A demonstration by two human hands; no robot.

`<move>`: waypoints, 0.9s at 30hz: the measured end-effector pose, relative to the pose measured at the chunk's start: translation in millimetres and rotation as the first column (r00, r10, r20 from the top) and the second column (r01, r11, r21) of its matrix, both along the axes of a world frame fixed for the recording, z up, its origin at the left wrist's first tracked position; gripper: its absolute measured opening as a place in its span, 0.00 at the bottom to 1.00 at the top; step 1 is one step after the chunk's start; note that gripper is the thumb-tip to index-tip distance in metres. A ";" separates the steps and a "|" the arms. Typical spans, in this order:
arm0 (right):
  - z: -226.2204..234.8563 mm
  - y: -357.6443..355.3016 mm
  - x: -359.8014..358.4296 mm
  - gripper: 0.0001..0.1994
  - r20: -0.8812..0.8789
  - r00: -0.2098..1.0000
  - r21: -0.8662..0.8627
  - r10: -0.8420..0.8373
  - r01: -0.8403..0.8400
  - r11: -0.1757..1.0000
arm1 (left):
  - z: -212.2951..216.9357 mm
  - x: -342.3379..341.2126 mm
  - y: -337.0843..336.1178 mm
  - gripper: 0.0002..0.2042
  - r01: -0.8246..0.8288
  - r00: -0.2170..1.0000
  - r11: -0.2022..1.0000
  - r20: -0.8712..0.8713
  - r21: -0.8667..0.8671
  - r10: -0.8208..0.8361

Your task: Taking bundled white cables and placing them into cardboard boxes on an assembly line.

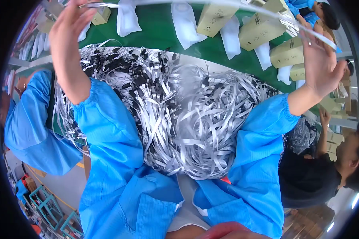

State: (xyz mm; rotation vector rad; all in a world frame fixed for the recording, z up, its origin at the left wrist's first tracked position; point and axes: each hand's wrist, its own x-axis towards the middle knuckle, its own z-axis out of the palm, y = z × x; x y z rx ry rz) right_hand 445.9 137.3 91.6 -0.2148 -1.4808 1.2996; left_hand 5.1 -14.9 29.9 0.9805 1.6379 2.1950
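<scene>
Out at the left edge a co-worker's blue sleeve [30, 127] leaned in, the rest of that person cut off by the rim. The left hand [70, 26] was raised high, fingers curled and pinched on one end of a long white strap [211, 3] that arced across the top of the view. Below it, between both blue-sleeved forearms, sat the big heap of white straps with black clips [175, 115], piled on the near edge of the green belt [159, 30]. Beyond the heap, white pouches [185, 22] and tan cardboard boxes [213, 18] lay spread along the belt, well apart from the hands. Over on the right, the right hand [321, 65] was up too, palm half open, fingers closing lightly on the strap's other end. By the look of it, one strap had been drawn from the pile and stretched out full length; the next move would call for keeping it taut and free of the tangle. Hard to tell whether a clip hung on this strap: its middle blurred against the rim. A second person in dark clothing [311, 175] sat at lower right, partly hidden.
</scene>
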 end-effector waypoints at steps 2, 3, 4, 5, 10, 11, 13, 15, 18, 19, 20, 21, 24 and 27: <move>9.1 -8.5 -17.1 0.23 -0.097 0.995 -0.142 -0.035 0.021 0.990 | 5.2 18.6 7.0 0.18 0.089 0.994 0.979 -0.044 -0.182 -0.099; 13.0 -12.6 -27.6 0.23 -0.102 0.994 -0.142 -0.030 0.015 0.990 | 11.9 35.8 11.1 0.19 0.198 0.971 0.940 -0.077 -0.278 -0.227; 16.8 -17.1 -38.3 0.18 -0.108 0.993 -0.137 0.042 -0.056 0.989 | 21.6 58.5 16.4 0.19 0.299 0.930 0.877 -0.092 -0.376 -0.357; 19.0 -20.9 -48.3 0.14 -0.113 0.987 -0.132 0.113 -0.128 0.983 | 32.9 83.3 19.6 0.19 0.297 0.930 0.876 -0.093 -0.380 -0.355; 7.0 -20.6 -76.2 0.15 -0.118 0.960 -0.225 0.252 -0.273 0.935 | 19.2 131.5 52.4 0.20 0.641 0.692 0.716 -0.195 -0.277 -0.695; 4.5 -22.9 -86.2 0.15 -0.176 0.953 -0.275 0.246 -0.287 0.917 | 12.0 136.7 57.6 0.20 0.641 0.692 0.715 -0.194 -0.277 -0.695; -7.1 -23.7 -106.7 0.14 -0.292 0.926 -0.378 0.238 -0.341 0.861 | 6.9 158.6 62.9 0.19 0.786 0.474 0.581 -0.397 -0.212 -0.786; -13.0 -17.6 -105.0 0.14 -0.437 0.784 -0.361 0.441 -0.602 0.712 | 1.6 168.6 65.6 0.18 0.866 0.370 0.447 -0.315 -0.223 -0.874; -27.7 8.1 -90.3 0.13 -0.676 0.316 -0.200 0.666 -0.948 0.247 | -1.1 173.1 64.1 0.17 0.966 0.130 0.158 -0.145 -0.206 -0.981; -31.6 32.3 -69.5 0.14 -0.502 0.585 -0.240 0.638 -0.802 0.547 | 2.2 177.0 65.7 0.16 0.987 0.135 0.137 -0.035 -0.085 -0.990; -34.5 55.7 -47.6 0.15 -0.310 0.807 -0.207 0.503 -0.574 0.792 | 5.7 180.9 67.5 0.15 0.991 0.122 0.125 0.075 0.038 -0.990; -37.9 67.1 -38.9 0.16 -0.138 0.947 -0.111 0.291 -0.306 0.945 | 6.9 182.1 68.2 0.14 0.979 0.107 0.137 0.192 0.150 -0.975; -47.3 54.4 -65.3 0.13 -0.400 0.683 -0.220 0.611 -0.719 0.659 | -2.3 173.5 68.2 0.13 0.934 0.248 0.281 0.167 0.220 -0.954; -37.5 2.5 -94.2 0.14 0.592 0.789 -0.028 -0.162 0.221 0.975 | -9.0 167.5 77.1 0.10 0.836 0.416 0.434 0.127 0.337 -0.900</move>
